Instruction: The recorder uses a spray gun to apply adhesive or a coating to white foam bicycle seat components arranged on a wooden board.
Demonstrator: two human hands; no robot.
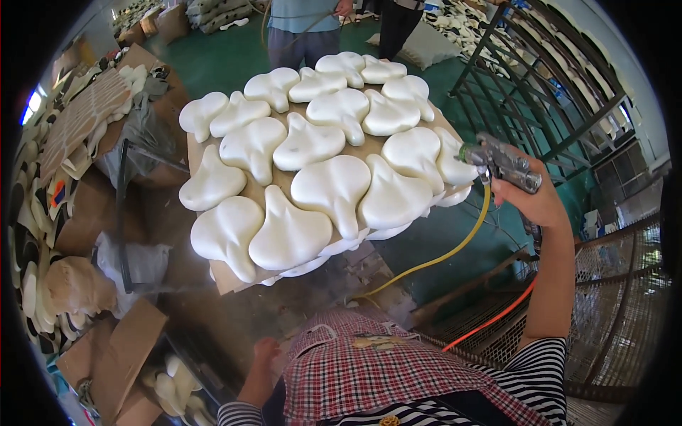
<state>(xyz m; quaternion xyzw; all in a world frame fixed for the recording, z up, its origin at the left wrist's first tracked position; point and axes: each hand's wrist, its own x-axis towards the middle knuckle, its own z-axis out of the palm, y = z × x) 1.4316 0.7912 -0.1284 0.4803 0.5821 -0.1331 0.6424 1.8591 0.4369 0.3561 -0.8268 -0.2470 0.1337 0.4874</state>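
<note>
My right hand (536, 199) is wrapped round a metal spray gun (501, 165), raised at the right edge of a brown board (231, 282). The gun's nose points left toward the nearest white saddle-shaped piece (455, 157). A yellow hose (455, 250) hangs from the gun. Several smooth white bicycle-saddle shapes (331, 190) lie in rows on the board, wide and narrow ends alternating. More white pieces (307, 267) show beneath its near edge. Low beside the checked apron (355, 369), my left hand (266, 351) is away from the board; its fingers are too indistinct to read.
Dark metal racks (526, 85) stand at the far right, and a wire mesh frame (611, 284) at the near right. Cardboard (121, 358) and piled saddle shapes (32, 277) fill the left. An orange hose (490, 317) runs beside me. Beyond the board stands a person (302, 32).
</note>
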